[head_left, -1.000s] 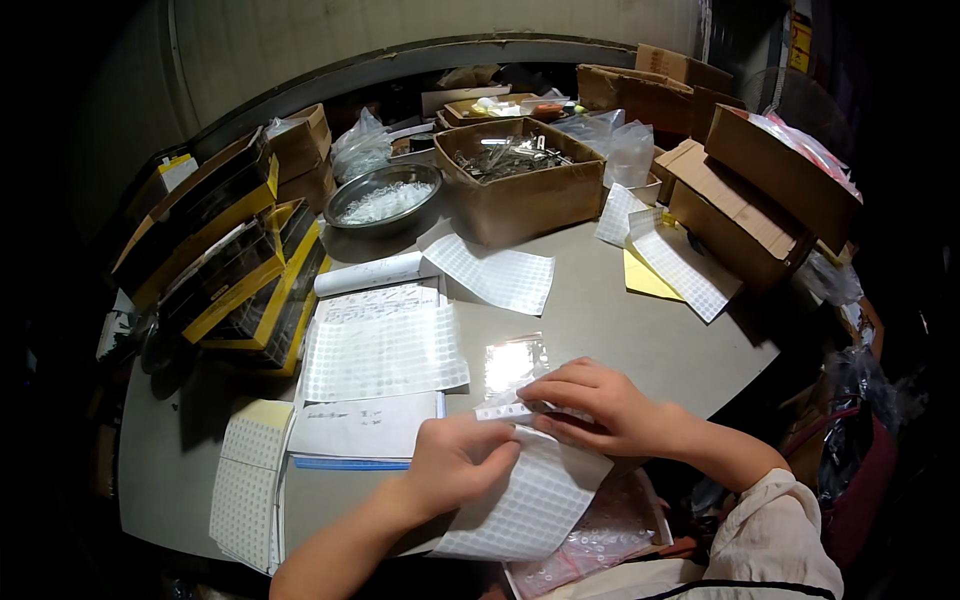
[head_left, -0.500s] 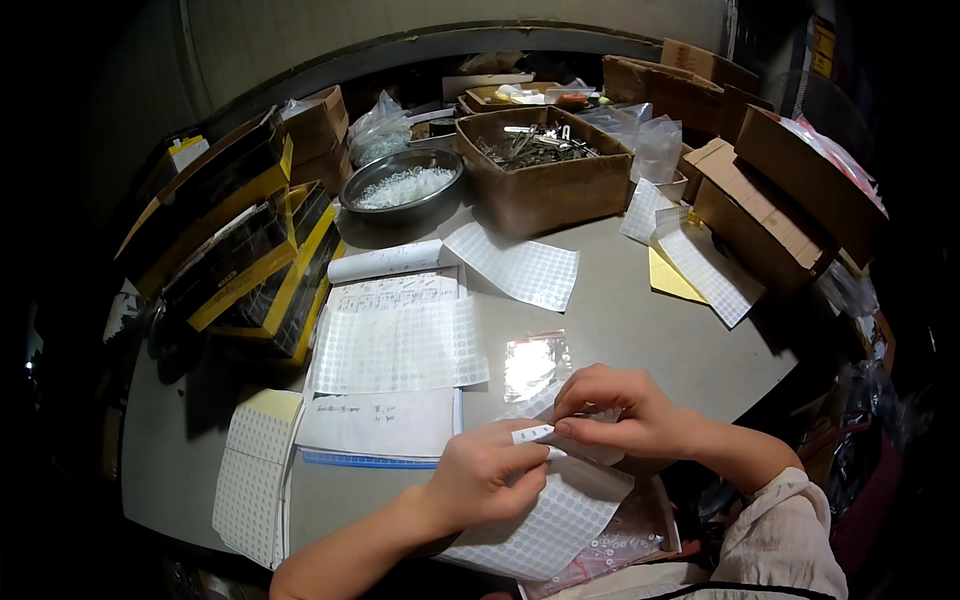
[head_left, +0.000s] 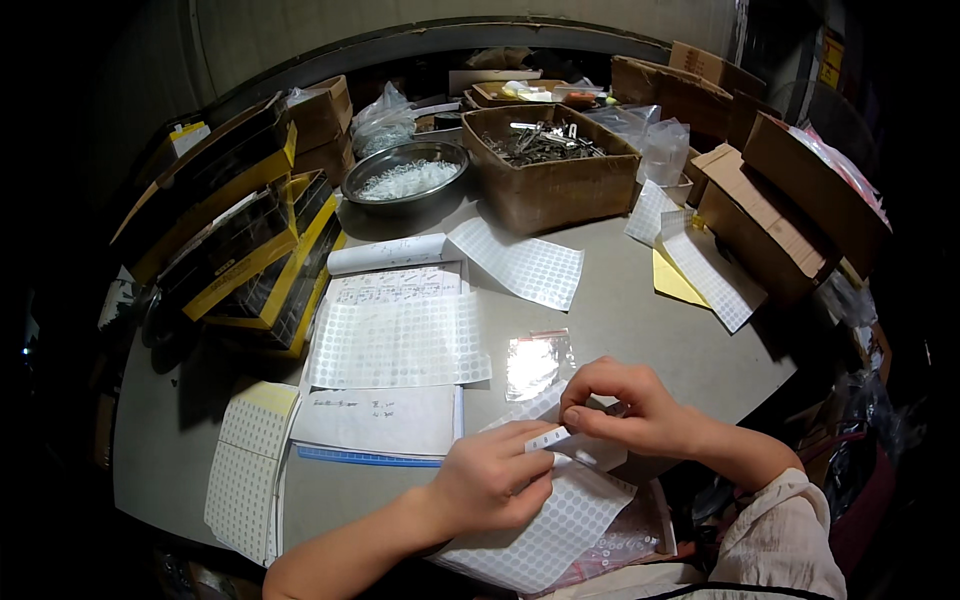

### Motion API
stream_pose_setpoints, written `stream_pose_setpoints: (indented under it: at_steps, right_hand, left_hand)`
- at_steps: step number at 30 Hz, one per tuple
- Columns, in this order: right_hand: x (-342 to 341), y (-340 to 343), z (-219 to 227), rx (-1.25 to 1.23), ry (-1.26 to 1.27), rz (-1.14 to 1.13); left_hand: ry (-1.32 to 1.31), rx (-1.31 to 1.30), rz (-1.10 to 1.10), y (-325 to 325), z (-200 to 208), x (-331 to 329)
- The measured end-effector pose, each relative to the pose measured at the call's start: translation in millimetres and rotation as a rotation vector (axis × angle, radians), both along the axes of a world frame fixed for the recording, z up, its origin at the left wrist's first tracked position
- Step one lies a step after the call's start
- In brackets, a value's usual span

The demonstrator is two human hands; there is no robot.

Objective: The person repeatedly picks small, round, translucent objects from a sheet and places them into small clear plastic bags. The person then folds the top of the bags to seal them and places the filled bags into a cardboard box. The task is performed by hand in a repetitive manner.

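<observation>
My left hand (head_left: 495, 475) is closed on a narrow white sticker strip (head_left: 546, 439) with small dark printed marks. At the strip's right end, the thumb and forefinger of my right hand (head_left: 632, 408) are pinched together; whether a single sticker sits between them is too small to see. Beneath both hands lies a sheet of round pale stickers (head_left: 565, 515), its upper part hidden by my fingers. Just beyond my hands is a small clear zip bag (head_left: 538, 364) that reflects the light. By my lap, a shallow box (head_left: 660, 515) contains clear plastic with small pale rings.
To the left, sticker sheets cover an open notebook (head_left: 375, 420), beside a stack of label sheets (head_left: 250, 470). Black-and-yellow boxes (head_left: 250, 250) lean at the far left. Behind stand a metal bowl (head_left: 405, 205) of clear pieces and a cardboard box (head_left: 560, 190) of metal parts.
My right hand has shifted slightly right and up, its fingers more curled. The strip in my left hand is now tilted more steeply. The whole view has moved slightly.
</observation>
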State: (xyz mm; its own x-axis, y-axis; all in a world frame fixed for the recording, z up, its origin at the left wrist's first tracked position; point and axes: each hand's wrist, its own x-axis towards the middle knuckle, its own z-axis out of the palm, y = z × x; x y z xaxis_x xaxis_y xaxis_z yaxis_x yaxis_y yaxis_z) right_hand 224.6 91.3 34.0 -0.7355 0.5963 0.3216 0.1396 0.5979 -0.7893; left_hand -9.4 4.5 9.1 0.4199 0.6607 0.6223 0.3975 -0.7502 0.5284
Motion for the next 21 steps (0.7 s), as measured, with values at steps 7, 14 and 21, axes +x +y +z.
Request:
stream_pose_setpoints:
  at_steps: [7, 14, 21]
  right_hand:
    - [-10, -13, 10, 0.560, -0.016, 0.052]
    - [-2, -7, 6, 0.174, -0.033, 0.040]
    - [-5, 11, 2, -0.069, 0.035, -0.066]
  left_hand:
    - [0.005, -0.047, 0.017, 0, 1, -2]
    - [0.029, 0.035, -0.019, 1, 1, 0]
    - [-0.005, -0.093, -0.018, -1, -2, -2]
